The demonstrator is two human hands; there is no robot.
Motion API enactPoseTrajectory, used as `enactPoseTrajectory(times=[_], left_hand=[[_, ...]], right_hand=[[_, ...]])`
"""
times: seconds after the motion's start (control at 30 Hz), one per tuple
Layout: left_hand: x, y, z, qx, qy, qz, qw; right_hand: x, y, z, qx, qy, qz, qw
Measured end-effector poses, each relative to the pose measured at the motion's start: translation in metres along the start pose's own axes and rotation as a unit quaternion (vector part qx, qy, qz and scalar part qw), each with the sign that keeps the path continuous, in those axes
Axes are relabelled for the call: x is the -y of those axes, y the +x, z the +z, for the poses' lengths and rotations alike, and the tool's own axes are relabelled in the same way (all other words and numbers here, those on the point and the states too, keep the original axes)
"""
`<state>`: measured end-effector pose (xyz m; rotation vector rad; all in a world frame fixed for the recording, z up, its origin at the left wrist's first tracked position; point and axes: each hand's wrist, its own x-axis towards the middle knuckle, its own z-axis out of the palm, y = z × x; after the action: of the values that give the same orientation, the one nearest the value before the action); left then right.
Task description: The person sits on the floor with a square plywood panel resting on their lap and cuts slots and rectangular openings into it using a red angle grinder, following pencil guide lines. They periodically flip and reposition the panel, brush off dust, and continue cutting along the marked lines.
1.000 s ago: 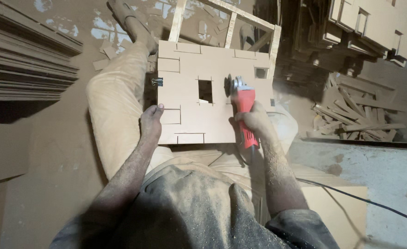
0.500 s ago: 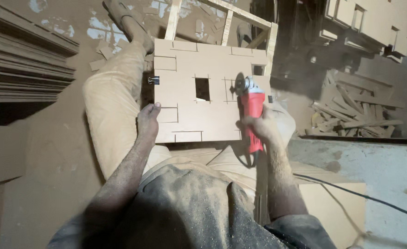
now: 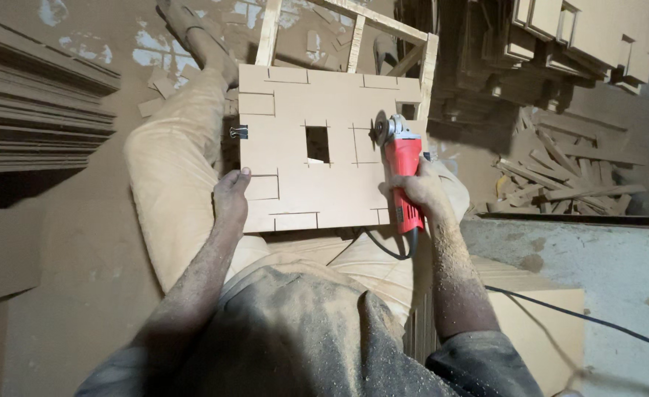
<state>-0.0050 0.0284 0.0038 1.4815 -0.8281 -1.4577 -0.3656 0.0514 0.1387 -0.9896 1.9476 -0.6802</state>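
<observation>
Gripping a red grinder (image 3: 402,176), the right hand (image 3: 421,190) is closed around its body, with the disc (image 3: 379,129) touching the right part of a flat board (image 3: 295,103). The board lies across the person's lap, marked with cut lines and a rectangular hole (image 3: 317,144). The left hand (image 3: 230,197) clasps its left edge, thumb on top, just below a metal clip (image 3: 238,132).

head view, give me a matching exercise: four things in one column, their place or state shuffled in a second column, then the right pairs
1. red angle grinder
2. flat board
3. metal clip
4. black cable

a. on the board's left edge
b. trailing off to the right
c. in the right hand
d. lying across the lap, left hand at its edge

Pairs: 1-c, 2-d, 3-a, 4-b
</observation>
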Motion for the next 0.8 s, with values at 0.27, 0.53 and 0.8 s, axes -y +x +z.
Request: enactPoseTrajectory(times=[0.27, 0.53, 0.8], left_hand=[[0.002, 0.002, -0.001, -0.006, 0.030, 0.004, 1.000], [0.002, 0.000, -0.002, -0.006, 0.035, 0.032, 0.999], [0.000, 0.001, -0.004, -0.004, 0.023, 0.024, 0.999]], right_hand=[[0.025, -0.010, 0.007, 0.008, -0.020, 0.030, 0.999], [0.014, -0.012, 0.005, 0.039, 0.044, 0.004, 0.998], [0.002, -0.048, -0.005, 0.023, -0.031, -0.029, 0.999]])
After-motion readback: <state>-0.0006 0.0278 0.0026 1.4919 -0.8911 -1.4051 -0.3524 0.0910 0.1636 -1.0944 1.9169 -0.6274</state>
